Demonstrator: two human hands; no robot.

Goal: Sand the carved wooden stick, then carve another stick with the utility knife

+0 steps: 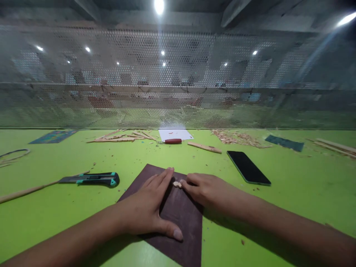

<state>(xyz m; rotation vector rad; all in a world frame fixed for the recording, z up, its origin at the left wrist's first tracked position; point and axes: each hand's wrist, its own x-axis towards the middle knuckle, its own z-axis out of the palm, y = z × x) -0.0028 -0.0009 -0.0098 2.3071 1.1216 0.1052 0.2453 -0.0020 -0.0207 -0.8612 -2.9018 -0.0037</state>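
A dark brown sheet of sandpaper [183, 222] lies on the green table in front of me. My left hand [151, 204] rests flat on its left part, thumb spread away from the fingers. Over the sheet's right upper edge, my right hand [201, 187] is closed, its thumb and fingers pinching a small pale carved wooden piece [177, 184]. That piece sits against the sandpaper, just right of my left fingertips. Part of it is hidden by the right fingers.
A utility knife [97, 179] lies left beside a long wooden stick [30, 191]. Further back are a red-handled tool [172, 141], a wooden strip [204, 147], wood shavings [236, 138] and white paper [176, 134]. A phone [248, 167] lies right. A perforated screen [178, 74] stands behind.
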